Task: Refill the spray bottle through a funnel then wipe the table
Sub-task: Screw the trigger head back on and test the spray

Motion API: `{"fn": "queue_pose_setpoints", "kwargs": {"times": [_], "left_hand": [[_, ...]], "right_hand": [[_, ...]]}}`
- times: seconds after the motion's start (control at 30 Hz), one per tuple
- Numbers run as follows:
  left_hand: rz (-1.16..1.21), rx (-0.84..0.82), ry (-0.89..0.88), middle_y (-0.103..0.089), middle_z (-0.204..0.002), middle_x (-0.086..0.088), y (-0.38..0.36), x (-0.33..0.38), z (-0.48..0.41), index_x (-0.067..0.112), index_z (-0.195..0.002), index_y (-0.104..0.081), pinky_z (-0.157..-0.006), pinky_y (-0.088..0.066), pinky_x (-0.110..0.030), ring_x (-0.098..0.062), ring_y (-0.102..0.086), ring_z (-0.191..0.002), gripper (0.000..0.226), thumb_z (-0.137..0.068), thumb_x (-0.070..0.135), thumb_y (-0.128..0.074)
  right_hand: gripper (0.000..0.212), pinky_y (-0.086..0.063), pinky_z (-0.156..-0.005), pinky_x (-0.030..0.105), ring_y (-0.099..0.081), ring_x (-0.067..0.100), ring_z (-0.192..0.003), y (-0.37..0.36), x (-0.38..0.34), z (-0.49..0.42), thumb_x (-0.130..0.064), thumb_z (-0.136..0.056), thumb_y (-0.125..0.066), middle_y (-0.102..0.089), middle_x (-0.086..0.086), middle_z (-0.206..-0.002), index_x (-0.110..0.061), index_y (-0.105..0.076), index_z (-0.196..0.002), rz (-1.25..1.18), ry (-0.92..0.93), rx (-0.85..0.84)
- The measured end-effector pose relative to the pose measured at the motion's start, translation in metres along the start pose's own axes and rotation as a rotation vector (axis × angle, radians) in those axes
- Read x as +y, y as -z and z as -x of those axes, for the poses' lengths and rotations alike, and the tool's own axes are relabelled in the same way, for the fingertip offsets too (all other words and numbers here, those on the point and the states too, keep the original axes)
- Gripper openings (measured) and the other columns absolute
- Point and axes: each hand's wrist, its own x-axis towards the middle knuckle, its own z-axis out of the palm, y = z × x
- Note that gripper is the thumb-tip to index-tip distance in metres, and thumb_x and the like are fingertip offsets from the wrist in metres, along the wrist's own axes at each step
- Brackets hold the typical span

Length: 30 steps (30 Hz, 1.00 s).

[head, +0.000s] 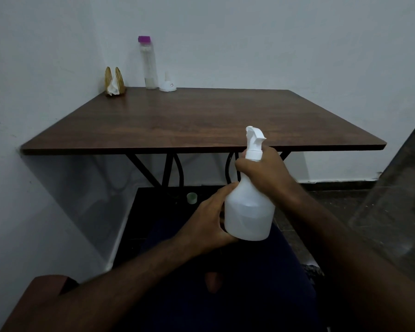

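Currently spray bottle [249,212] is held above the lap, short of the table [201,121]. Left hand [207,220] fingers wrap the body; right hand [268,171] grips the neck. Likely light, part-filled, smooth squeezable plastic; hold the body firmly and twist at the collar. Funnel [167,85] is at the table's back.

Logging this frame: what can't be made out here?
Head view only.
1. Spray bottle neck: covered by the right hand, so the head's seating is unclear.
2. Left hand fingertips: hidden behind the bottle.
3. Funnel sticker: too small to read.
4. Small green thing under the table: too dim to identify.
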Motion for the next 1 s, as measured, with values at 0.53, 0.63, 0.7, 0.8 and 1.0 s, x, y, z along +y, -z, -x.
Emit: {"fn": "queue_pose_setpoints", "kwargs": {"times": [0.53,0.63,0.7,0.8,1.0], "left_hand": [[-0.028,-0.007,-0.015,-0.051,-0.134,0.008,-0.0008,-0.0010,0.0003,0.034,-0.143,-0.026,-0.086,-0.055,-0.026,-0.004,-0.056,-0.115,0.096,-0.068,0.025,-0.085],[-0.017,0.000,-0.017,-0.050,-0.135,0.009,0.0007,-0.0005,-0.0001,0.032,-0.143,-0.027,-0.087,-0.054,-0.024,-0.002,-0.055,-0.117,0.096,-0.068,0.026,-0.085],[-0.015,0.001,-0.019,-0.051,-0.135,0.009,0.0016,-0.0008,-0.0007,0.031,-0.144,-0.027,-0.087,-0.054,-0.025,-0.003,-0.055,-0.117,0.096,-0.068,0.026,-0.085],[-0.020,-0.002,-0.019,-0.052,-0.134,0.008,0.0016,-0.0020,-0.0009,0.027,-0.145,-0.029,-0.087,-0.055,-0.027,-0.004,-0.056,-0.116,0.096,-0.067,0.026,-0.085],[-0.055,-0.023,-0.020,-0.048,-0.136,0.010,-0.0007,-0.0048,0.0005,0.033,-0.145,-0.026,-0.090,-0.054,-0.030,-0.004,-0.053,-0.120,0.098,-0.067,0.030,-0.085]], "right_hand": [[0.014,-0.050,-0.064,0.035,-0.058,0.019,-0.067,0.0000,-0.0011,0.0035,-0.010,-0.081,-0.065,-0.058,0.008,-0.074,0.002,-0.061,-0.086,0.003,-0.025,-0.014],[0.026,-0.052,-0.068,0.038,-0.061,0.024,-0.073,0.0002,-0.0022,0.0037,-0.009,-0.082,-0.066,-0.064,0.020,-0.087,0.006,-0.061,-0.103,-0.029,-0.005,-0.019],[0.025,-0.055,-0.069,0.042,-0.064,0.030,-0.072,0.0001,-0.0015,0.0027,-0.011,-0.081,-0.068,-0.065,0.021,-0.088,0.004,-0.061,-0.100,-0.028,0.005,-0.029],[0.021,-0.057,-0.068,0.044,-0.065,0.031,-0.071,-0.0001,0.0014,0.0016,-0.012,-0.079,-0.067,-0.065,0.021,-0.082,0.003,-0.060,-0.091,-0.030,-0.013,-0.022],[0.019,-0.043,-0.056,0.029,-0.052,0.014,-0.059,-0.0007,0.0041,0.0034,-0.010,-0.079,-0.064,-0.052,0.001,-0.063,-0.011,-0.050,-0.067,-0.003,-0.045,0.002]]}}
